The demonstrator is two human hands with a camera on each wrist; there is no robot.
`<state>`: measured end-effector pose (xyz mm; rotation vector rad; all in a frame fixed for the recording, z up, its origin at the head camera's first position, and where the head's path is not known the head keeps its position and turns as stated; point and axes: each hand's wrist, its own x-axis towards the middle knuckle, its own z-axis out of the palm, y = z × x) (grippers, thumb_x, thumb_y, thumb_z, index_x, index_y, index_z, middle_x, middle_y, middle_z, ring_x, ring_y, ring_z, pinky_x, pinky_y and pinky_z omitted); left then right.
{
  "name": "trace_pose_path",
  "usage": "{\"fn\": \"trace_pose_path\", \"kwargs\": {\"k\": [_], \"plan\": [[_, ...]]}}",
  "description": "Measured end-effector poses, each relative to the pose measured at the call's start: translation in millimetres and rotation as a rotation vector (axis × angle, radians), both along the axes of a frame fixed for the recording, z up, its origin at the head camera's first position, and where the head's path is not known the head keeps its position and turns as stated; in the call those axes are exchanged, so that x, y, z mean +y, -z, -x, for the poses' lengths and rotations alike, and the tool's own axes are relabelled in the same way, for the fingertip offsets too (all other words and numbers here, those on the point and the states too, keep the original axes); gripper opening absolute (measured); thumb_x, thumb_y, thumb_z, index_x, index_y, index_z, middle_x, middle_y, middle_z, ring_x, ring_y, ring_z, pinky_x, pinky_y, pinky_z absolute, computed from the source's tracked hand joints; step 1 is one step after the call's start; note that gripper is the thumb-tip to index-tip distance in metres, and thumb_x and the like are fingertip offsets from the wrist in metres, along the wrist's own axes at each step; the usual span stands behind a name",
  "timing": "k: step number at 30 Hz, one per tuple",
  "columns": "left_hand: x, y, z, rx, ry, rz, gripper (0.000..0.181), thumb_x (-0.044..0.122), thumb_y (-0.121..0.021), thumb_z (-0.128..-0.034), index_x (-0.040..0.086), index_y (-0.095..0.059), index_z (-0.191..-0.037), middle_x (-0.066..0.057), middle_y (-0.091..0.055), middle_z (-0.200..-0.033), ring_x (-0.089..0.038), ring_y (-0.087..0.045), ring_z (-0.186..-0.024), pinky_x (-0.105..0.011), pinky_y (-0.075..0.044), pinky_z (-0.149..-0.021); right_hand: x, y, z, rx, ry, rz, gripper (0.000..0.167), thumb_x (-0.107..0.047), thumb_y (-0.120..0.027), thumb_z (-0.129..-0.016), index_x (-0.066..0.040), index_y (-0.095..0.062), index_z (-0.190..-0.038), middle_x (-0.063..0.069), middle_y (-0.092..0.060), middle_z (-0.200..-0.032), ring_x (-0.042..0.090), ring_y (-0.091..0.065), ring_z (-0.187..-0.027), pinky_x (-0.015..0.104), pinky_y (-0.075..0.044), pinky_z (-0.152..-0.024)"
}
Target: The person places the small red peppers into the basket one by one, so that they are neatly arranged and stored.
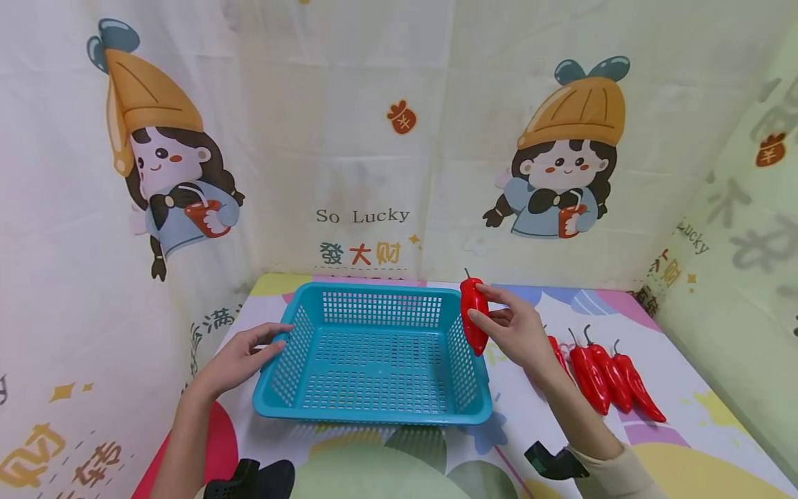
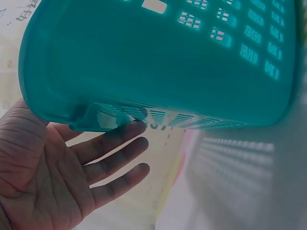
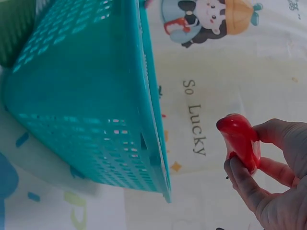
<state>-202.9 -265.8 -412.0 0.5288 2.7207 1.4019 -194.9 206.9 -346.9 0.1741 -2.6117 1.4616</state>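
From my station, head view: right hand [image 1: 514, 329] up at the basket's right side, grasping 1 red pepper [image 1: 474, 319] in a pinch, thumb on the near face, fingers behind. Pepper hangs close to upright, stem up, tip down; from above I see it overlap the right rim of a turquoise basket [image 1: 374, 418]. On the right wrist feed I read it as raised beyond the rim, apart from the plastic. Left hand [image 1: 246, 353] at the basket's left edge, touching the rim; grip there loose, nothing clenched. Left wrist feed gives me the palm, with 3 fingers stretched out beneath the rim along the outer wall; thumb tip hidden from me in that feed. Basket sits on a patterned tablecloth [image 1: 717, 475], wide side toward the wearer, its perforated floor in plain sight. To its right I log at least 4 more red peppers [image 1: 609, 378] lying side by side on the cloth, stems pointing away; the leftmost is partly covered by the right forearm, so I cannot give a firm count. Behind, a pale backdrop [image 1: 349, 41] with 2 large printed figures in orange hats and the lettering "So Lucky". Black wrist device [image 1: 555, 461] beside the right sleeve [image 1: 617, 475].
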Motion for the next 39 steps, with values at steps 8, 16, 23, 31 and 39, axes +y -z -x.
{"fn": "trace_pose_path", "kwargs": {"k": [8, 16, 23, 31, 39], "plan": [[-0.8, 1.3, 0.8, 0.001, 0.014, -0.009, 0.046, 0.018, -0.062, -0.1026, 0.001, -0.054, -0.144, -0.026, -0.053, -0.145, -0.048, -0.050, -0.132, -0.047, -0.060, -0.090, -15, 1.4, 4.4, 0.048, -0.033, 0.003, 0.073, -0.026, -0.083, -0.087, -0.015, -0.049, -0.151, 0.016, -0.053, -0.146, 0.038, -0.066, -0.113, 0.044, -0.063, -0.080], [-1.0, 2.5, 1.3, 0.007, 0.024, -0.008, 0.047, 0.019, -0.062, -0.1025, 0.002, -0.053, -0.145, -0.025, -0.052, -0.146, -0.048, -0.050, -0.132, -0.045, -0.060, -0.090, -30, 2.3, 5.8, 0.043, -0.064, 0.047, 0.070, -0.023, -0.083, -0.087, -0.015, -0.052, -0.149, 0.016, -0.055, -0.146, 0.037, -0.068, -0.111, 0.048, -0.062, -0.081], [-1.5, 2.1, 0.4, 0.001, 0.019, -0.010, 0.046, 0.019, -0.061, -0.1031, 0.001, -0.053, -0.145, -0.025, -0.053, -0.146, -0.048, -0.051, -0.131, -0.042, -0.061, -0.088, -46, 3.4, 6.4, 0.036, -0.087, 0.078, 0.070, -0.022, -0.084, -0.087, -0.016, -0.053, -0.148, 0.014, -0.057, -0.143, 0.034, -0.069, -0.109, 0.046, -0.062, -0.081], [-0.2, 0.4, -1.0, -0.014, 0.012, -0.010, 0.047, 0.020, -0.062, -0.1028, 0.003, -0.053, -0.146, -0.026, -0.051, -0.148, -0.050, -0.051, -0.131, -0.043, -0.061, -0.086, -61, 4.6, 7.3, 0.033, -0.123, 0.113, 0.069, -0.021, -0.083, -0.087, -0.016, -0.053, -0.148, 0.013, -0.058, -0.143, 0.033, -0.069, -0.109, 0.046, -0.062, -0.081], [-0.1, 0.1, -1.2, -0.009, 0.007, 0.000, 0.048, 0.021, -0.063, -0.1021, 0.003, -0.053, -0.146, -0.027, -0.050, -0.148, -0.050, -0.051, -0.130, -0.042, -0.062, -0.084, -74, 1.1, 7.4, 0.025, -0.143, 0.132, 0.067, -0.018, -0.084, -0.086, -0.016, -0.054, -0.147, 0.013, -0.058, -0.142, 0.032, -0.070, -0.106, 0.045, -0.063, -0.080]]}}
